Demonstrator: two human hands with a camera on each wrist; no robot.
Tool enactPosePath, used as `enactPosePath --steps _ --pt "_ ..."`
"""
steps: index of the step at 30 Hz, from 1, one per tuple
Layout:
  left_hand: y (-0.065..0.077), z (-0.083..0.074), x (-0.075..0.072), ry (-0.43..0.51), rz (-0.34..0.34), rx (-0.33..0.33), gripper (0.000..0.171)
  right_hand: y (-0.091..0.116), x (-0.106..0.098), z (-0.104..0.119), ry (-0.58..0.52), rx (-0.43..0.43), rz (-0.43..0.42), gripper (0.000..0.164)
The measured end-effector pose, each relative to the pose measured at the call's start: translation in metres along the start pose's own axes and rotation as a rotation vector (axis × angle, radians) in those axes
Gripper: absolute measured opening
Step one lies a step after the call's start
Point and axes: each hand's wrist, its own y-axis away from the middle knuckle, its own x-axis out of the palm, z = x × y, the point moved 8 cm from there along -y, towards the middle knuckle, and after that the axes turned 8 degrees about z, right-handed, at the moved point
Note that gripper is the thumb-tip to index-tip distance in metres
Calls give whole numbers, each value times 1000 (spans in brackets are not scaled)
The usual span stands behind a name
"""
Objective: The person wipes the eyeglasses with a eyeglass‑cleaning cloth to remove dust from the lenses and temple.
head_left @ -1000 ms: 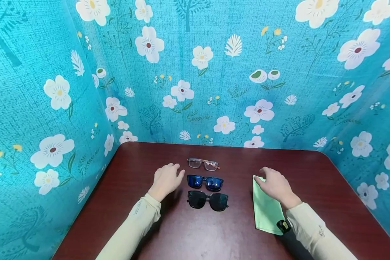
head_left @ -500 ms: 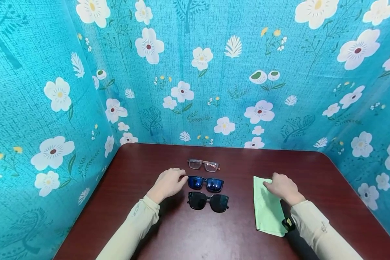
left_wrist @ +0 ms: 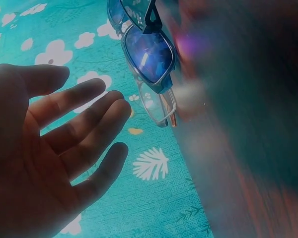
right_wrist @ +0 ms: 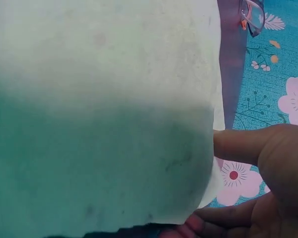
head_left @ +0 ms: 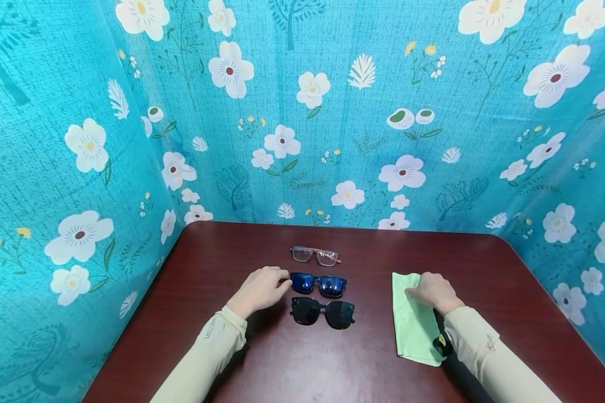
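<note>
A pale green cloth [head_left: 414, 330], roughly rectangular and faintly smudged, lies on the dark red table [head_left: 353, 364], its far edge pinched between thumb and fingers of a person's right hand [head_left: 433, 292]. The left hand [head_left: 262, 286], fingers loosely bent and holding nothing, is just beside blue-lensed sunglasses [head_left: 303, 282], with dark sunglasses [head_left: 306, 311] nearer and clear glasses [head_left: 302, 254] beyond. A broad stretch of tabletop separates cloth and sunglasses; the table's far edge meets a flowered curtain [head_left: 343, 157].

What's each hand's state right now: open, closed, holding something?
Left hand: open, holding nothing, beside the blue sunglasses.
Right hand: closed, pinching the green cloth between thumb and fingers.
</note>
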Motion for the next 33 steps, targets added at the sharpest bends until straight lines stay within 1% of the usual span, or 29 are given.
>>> enactPosePath --steps 8,10,13,16,18,20,23,26,29,33 --pt "-2 1 5 -11 33 -2 26 -6 0 15 -26 -89 -8 42" --pt "-2 1 7 -13 37 2 24 -6 0 18 -25 -97 4 36" --pt "-3 0 10 -31 48 14 20 -6 1 22 -28 -115 32 21" --pt "-3 -2 16 -54 61 37 12 -5 2 28 -35 -142 41 18" --pt "-3 -3 19 -68 70 49 10 -3 1 33 -60 -171 25 22" --pt "-3 -4 23 -75 86 61 13 0 -2 39 -91 -204 -4 31" --pt "-1 -6 29 -89 110 87 15 9 -9 47 -150 -242 -36 36" --pt "0 -10 31 -102 108 128 12 18 -18 54 -196 -258 -59 36" --pt "1 -13 33 -128 84 169 10 28 -27 59 -250 -263 -93 35" --pt "2 -15 39 -151 68 202 12 40 -35 64 -323 -261 -123 32"
